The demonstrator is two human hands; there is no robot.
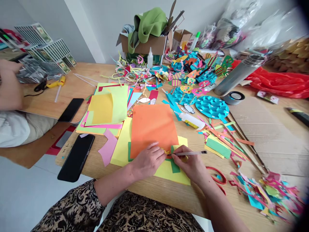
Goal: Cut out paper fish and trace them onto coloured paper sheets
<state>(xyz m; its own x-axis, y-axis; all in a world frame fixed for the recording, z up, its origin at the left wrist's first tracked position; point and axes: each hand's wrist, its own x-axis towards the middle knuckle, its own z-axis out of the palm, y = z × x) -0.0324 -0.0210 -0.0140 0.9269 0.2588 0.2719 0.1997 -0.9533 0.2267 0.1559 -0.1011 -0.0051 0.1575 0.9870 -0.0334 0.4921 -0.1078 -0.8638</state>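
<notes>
My right hand is closed around a slim grey-white pen, its tip down at the lower right edge of an orange sheet. Beside the tip lies a small yellow paper cut-out; its exact shape is hard to make out. Flat on the orange sheet rests my left hand, fingers stretched out, fingertips at the cut-out. Under the orange sheet are green paper pieces and a larger yellow sheet. Red-handled scissors lie right of my right hand, partly hidden by my forearm.
Stacked coloured paper and a black phone lie left. A glue bottle, blue paper ovals, a steel flask and paper scraps lie right. Another person's arm shows at far left.
</notes>
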